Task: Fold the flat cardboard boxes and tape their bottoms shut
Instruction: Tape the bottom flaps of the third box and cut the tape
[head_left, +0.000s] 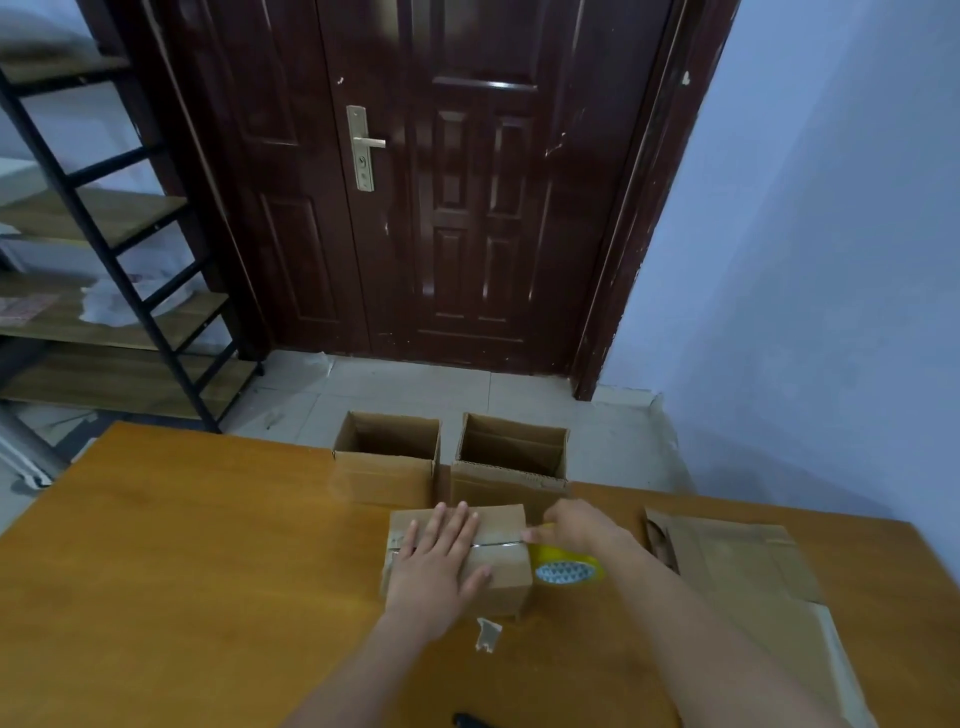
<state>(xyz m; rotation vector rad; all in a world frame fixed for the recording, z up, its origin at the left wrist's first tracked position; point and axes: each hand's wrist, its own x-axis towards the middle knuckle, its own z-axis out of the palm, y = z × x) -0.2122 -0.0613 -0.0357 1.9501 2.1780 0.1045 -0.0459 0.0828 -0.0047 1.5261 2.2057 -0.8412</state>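
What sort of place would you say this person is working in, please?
Probably a small storeroom or packing room: a wooden table with cardboard boxes, bare metal shelving on the left, and a dark panelled door straight ahead.

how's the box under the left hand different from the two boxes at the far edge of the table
The box under the left hand lies with its flaps shut and tape along the seam; the far left box and far right box stand with open tops. The left hand presses on the near box; nothing touches the far boxes. All three are plain brown cardboard on the wooden table.
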